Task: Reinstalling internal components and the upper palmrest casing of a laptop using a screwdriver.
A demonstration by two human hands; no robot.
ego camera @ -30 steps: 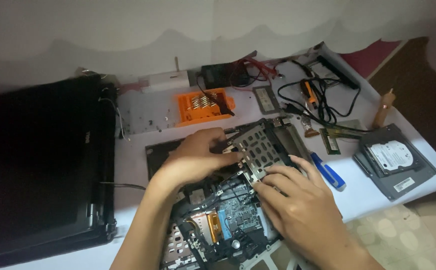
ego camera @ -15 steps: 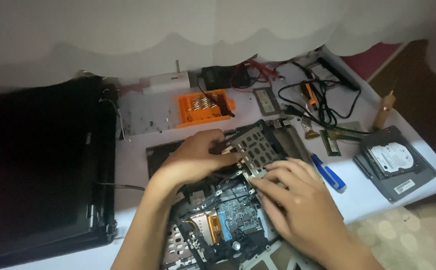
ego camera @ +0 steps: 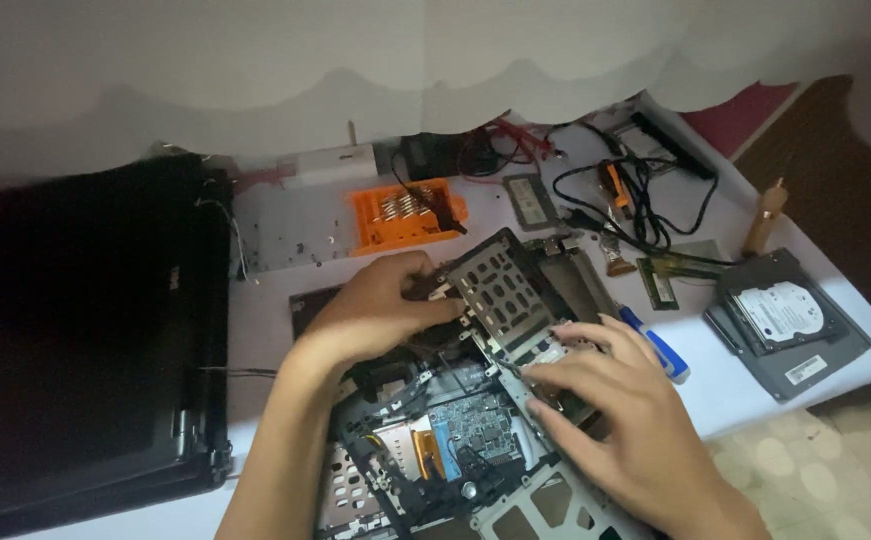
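The left hand point(ego camera: 381, 310) is curling its fingers over the rear edge of a perforated metal frame point(ego camera: 504, 290), seemingly steadying it, while the right hand point(ego camera: 611, 400) is lying flat, fingers spread, pressing on the frame's near end above the opened laptop base point(ego camera: 436, 450) (circuit board exposed) at the desk's point(ego camera: 266, 320) front edge. An orange parts tray point(ego camera: 403, 213) and tangled cables point(ego camera: 646, 195) are crowding the far edge; a hard drive point(ego camera: 784, 312) is sitting near the right edge, a black laptop lid point(ego camera: 76, 320) filling the left, leaving little free room.

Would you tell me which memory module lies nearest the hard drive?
The green memory module, just left of the hard drive; the grey one lies farther back, near the orange tray.
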